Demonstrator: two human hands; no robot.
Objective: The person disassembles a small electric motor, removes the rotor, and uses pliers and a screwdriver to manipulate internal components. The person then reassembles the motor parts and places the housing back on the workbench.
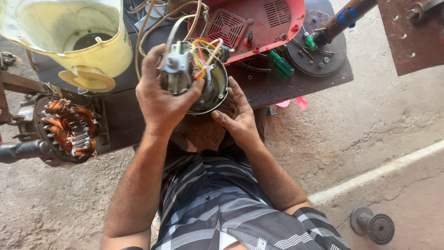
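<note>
A small electric motor assembly (199, 76) with a round metal housing and red, yellow and white wires is held over the dark workbench (277, 85). My left hand (159, 95) grips its grey top part from the left, thumb across the front. My right hand (238, 113) supports the housing's lower right rim with spread fingers. Wires run from the motor up to a red plastic casing (259, 23) lying on the bench behind it.
A pale yellow plastic body (78, 41) lies at upper left. A stator with copper windings (67, 127) sits at left. Green-handled screwdrivers (282, 62) and a round dark plate (319, 46) lie on the bench. A metal wheel part (374, 226) rests on the concrete floor.
</note>
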